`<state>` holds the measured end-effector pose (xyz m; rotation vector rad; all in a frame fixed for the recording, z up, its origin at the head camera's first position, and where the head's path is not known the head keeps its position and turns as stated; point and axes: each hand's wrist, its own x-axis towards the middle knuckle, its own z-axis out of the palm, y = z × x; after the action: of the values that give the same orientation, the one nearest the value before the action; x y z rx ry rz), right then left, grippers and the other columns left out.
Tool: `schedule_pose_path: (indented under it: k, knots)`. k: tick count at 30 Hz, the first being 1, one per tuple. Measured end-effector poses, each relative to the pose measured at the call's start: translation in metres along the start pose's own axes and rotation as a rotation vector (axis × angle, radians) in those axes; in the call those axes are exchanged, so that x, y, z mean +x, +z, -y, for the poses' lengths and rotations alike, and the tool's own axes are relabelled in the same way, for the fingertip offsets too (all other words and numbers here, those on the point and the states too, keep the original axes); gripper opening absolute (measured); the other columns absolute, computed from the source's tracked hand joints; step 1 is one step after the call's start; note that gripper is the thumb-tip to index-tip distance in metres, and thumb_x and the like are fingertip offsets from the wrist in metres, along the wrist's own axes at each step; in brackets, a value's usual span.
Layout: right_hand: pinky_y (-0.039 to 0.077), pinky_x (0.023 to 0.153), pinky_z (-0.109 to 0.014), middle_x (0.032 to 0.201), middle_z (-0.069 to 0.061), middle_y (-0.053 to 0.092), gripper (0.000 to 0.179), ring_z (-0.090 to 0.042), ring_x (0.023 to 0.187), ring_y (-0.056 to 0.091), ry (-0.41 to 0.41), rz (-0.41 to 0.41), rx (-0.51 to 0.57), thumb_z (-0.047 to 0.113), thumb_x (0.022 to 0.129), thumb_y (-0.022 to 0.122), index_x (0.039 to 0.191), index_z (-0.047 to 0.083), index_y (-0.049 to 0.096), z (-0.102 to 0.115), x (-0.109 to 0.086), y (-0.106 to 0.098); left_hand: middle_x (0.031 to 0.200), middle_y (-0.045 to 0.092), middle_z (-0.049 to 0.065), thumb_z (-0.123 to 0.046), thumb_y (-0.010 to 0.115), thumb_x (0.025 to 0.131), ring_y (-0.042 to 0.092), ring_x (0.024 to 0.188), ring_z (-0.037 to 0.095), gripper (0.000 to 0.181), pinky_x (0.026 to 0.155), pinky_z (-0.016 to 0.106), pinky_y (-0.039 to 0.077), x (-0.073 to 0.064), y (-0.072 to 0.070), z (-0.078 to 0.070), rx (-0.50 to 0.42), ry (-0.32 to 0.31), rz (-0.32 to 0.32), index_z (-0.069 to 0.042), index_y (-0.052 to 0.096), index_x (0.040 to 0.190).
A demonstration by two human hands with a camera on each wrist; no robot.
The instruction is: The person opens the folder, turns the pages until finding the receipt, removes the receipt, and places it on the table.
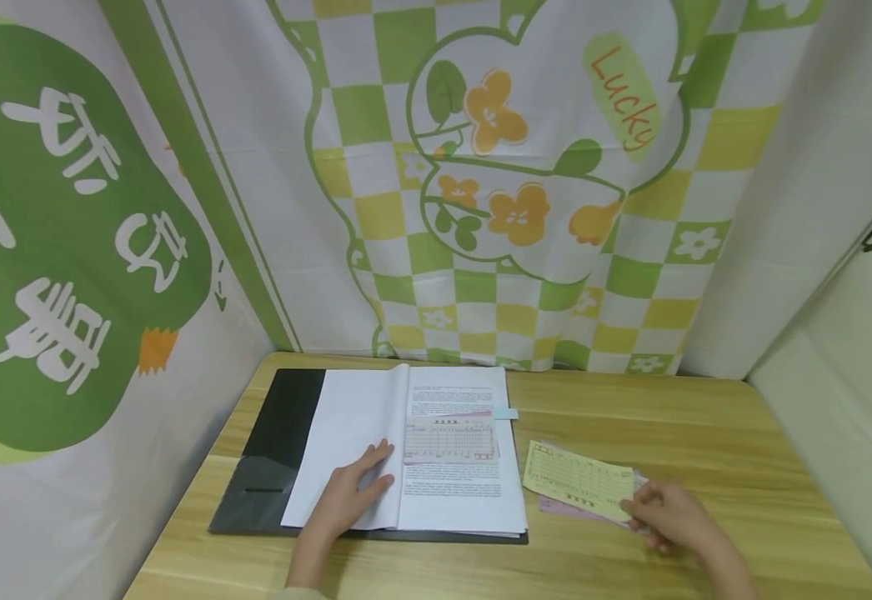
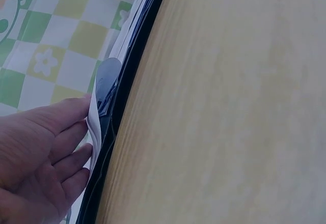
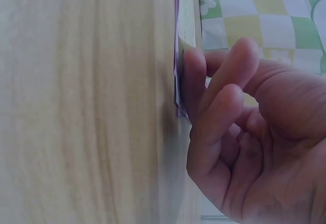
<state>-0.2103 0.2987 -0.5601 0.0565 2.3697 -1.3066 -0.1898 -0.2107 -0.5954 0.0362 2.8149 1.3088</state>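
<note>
A black folder [image 1: 259, 467] lies open on the table, with white pages spread in it. My left hand [image 1: 349, 493] rests on the left page [image 1: 349, 417] near the fold, fingers extended; in the left wrist view its fingertips touch the paper edge. On the printed right page [image 1: 458, 483] lies a form slip with a grid [image 1: 451, 442]. To the folder's right, my right hand [image 1: 672, 517] pinches the near right corner of a yellow form slip [image 1: 578, 479] between thumb and finger. A pink slip [image 1: 567, 507] shows beneath the yellow one.
A light blue tab [image 1: 506, 414] sticks out from the right page's edge. The wooden table [image 1: 631, 408] carries everything. Printed fabric curtains [image 1: 466, 308] hang behind and on both sides of the table.
</note>
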Motion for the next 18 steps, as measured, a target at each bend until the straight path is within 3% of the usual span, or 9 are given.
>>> schedule_pose_path:
  k: [10, 18]
  knots:
    - [0.053, 0.046, -0.024, 0.077, -0.007, 0.066, 0.020, -0.017, 0.053, 0.062, 0.004, -0.082, -0.103, 0.013, 0.096, 0.073, 0.099, -0.002, 0.062, 0.0055, -0.0008, 0.0080, 0.160, 0.050, 0.004, -0.029, 0.072, 0.101, 0.037, 0.154, 0.036, 0.052, 0.125, 0.059, 0.030, -0.0001, -0.0005, -0.0001, -0.008, 0.007, 0.000, -0.016, 0.061, 0.150]
    - [0.055, 0.047, -0.025, 0.078, -0.008, 0.065, 0.021, -0.018, 0.054, 0.064, 0.025, -0.091, -0.095, 0.013, 0.097, 0.073, 0.099, -0.003, 0.060, 0.0046, -0.0017, 0.0096, 0.160, 0.049, 0.004, -0.028, 0.072, 0.102, 0.036, 0.154, 0.035, 0.052, 0.125, 0.058, 0.029, 0.0004, -0.0012, -0.0016, -0.011, 0.002, 0.009, -0.016, 0.060, 0.151]
